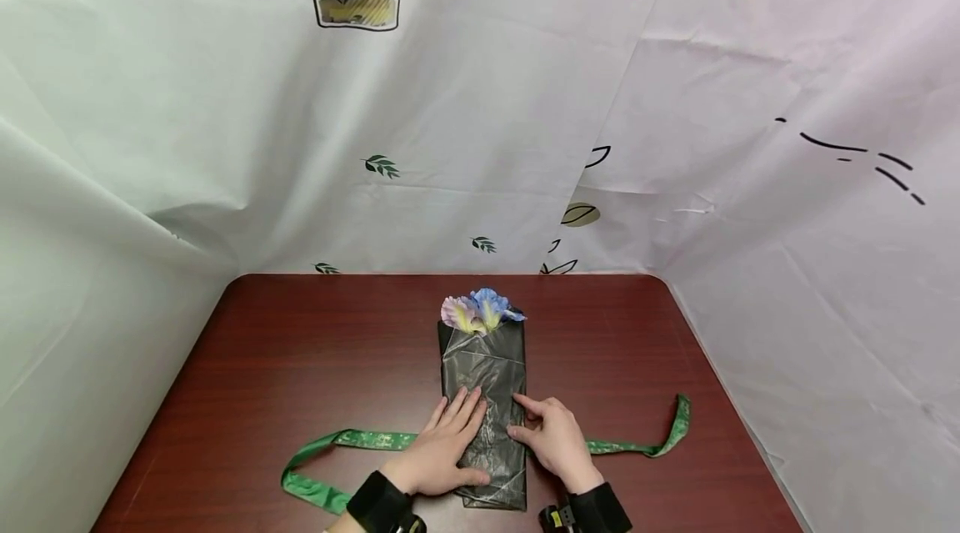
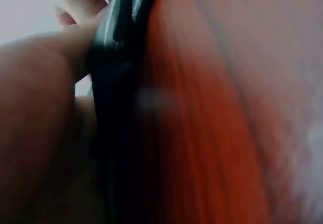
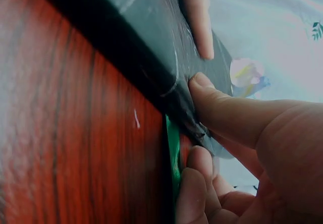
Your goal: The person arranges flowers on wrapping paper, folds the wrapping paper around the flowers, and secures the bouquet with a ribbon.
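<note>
A bouquet wrapped in black, shiny wrapping paper [image 1: 491, 374] lies on the table, with pink and blue flowers [image 1: 486, 309] showing at its far end. My left hand [image 1: 448, 448] rests on the wrap with its fingers straight and spread. At the wrap's right edge, my right hand [image 1: 553, 437] pinches the paper; the right wrist view shows the thumb [image 3: 222, 100] on top of the edge and other fingers curled beside it. A green ribbon [image 1: 375, 439] passes beneath the bouquet and comes out on both sides, its middle hidden.
The reddish-brown wooden table [image 1: 322, 358] has rounded far corners. White cloth [image 1: 480, 99] printed with plants and leaves hangs behind it and along both sides. The ribbon's right end [image 1: 678, 424] curls up off the tabletop.
</note>
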`<control>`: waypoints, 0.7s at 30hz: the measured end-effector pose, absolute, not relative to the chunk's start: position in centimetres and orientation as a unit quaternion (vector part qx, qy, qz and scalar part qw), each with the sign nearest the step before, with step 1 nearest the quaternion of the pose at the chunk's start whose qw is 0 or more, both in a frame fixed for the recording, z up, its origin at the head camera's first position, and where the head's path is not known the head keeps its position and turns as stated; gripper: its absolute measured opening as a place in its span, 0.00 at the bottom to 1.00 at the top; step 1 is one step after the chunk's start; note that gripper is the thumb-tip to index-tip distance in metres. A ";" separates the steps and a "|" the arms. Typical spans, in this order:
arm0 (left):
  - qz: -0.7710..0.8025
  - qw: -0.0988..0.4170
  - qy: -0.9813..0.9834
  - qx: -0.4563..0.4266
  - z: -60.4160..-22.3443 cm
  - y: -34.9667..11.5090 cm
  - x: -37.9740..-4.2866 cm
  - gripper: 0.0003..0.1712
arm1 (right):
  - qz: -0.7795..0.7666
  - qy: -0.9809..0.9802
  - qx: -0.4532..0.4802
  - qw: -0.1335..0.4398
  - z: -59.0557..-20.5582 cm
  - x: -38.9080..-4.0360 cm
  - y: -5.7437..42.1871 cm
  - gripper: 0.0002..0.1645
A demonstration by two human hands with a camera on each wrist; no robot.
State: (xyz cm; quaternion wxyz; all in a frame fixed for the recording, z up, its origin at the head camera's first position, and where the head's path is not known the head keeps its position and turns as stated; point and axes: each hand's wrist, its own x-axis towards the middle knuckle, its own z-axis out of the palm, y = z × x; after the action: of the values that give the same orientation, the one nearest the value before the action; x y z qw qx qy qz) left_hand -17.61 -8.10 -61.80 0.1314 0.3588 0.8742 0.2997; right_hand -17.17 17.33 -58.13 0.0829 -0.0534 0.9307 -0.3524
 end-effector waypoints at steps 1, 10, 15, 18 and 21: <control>0.304 0.140 0.870 0.362 -62.2 -8.3 -17.8 0.63 | -0.350 0.932 -0.056 0.083 -58.2 -17.2 17.4 0.32; 0.289 0.168 0.873 0.354 -61.6 -8.6 -18.3 0.75 | -0.346 0.933 -0.067 0.077 -58.3 -17.5 17.4 0.33; 0.289 0.162 0.871 0.363 -60.4 -8.8 -17.9 0.71 | -0.355 0.929 -0.065 0.084 -57.9 -17.5 17.2 0.33; 0.286 0.144 0.869 0.376 -60.3 -8.8 -17.3 0.66 | -0.361 0.925 -0.063 0.095 -57.4 -17.4 17.3 0.33; 0.287 0.121 0.866 0.391 -59.9 -8.5 -16.8 0.61 | -0.366 0.923 -0.062 0.096 -56.9 -17.2 17.6 0.33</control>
State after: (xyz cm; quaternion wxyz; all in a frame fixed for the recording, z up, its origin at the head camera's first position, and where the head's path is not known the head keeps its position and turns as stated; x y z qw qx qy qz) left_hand -16.81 -8.50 -59.94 0.1206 0.3913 0.8660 0.2871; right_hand -17.19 17.64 -56.93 0.0958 -0.0615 0.9234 -0.3665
